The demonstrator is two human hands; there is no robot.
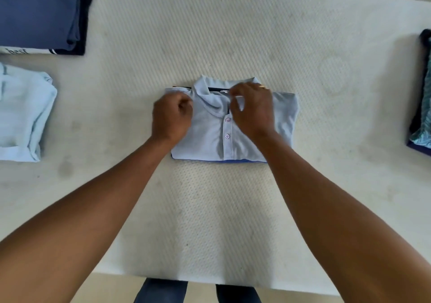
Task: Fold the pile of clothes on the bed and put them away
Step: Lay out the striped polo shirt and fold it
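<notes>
Bed [233,34]: pale textured mattress fills the view. The person stands at the near edge. Folded piles sit well apart at the sides: dark blue stack [39,11] far left, pale blue folded top [21,111] nearer left, patterned stack [423,97] at the right edge.

Shirt [210,139]: pale blue polo, mid-bed, straight ahead of the person. It's already folded to a neat rectangle, front up, w/ the long axis left-to-right and the collar end away from the body. A thin blue edge shows under its near hem; can't tell what that is.

Both hands are on the far end, approx equally near, one per side, so the shirt lies btwn and just below them.
- Right hand [253,111]: fingers curled, pinching the collar's right wing.
- Left hand [171,116]: clenched round cloth just beside the collar's left wing.

Collar [210,95]: left wing flat, right side partly under the fingers.

Buttons [227,136]: two on the placket, centred.

Prob step: tidying the collar. Next is a lift toward a pile, which needs grips at both short sides.
</notes>
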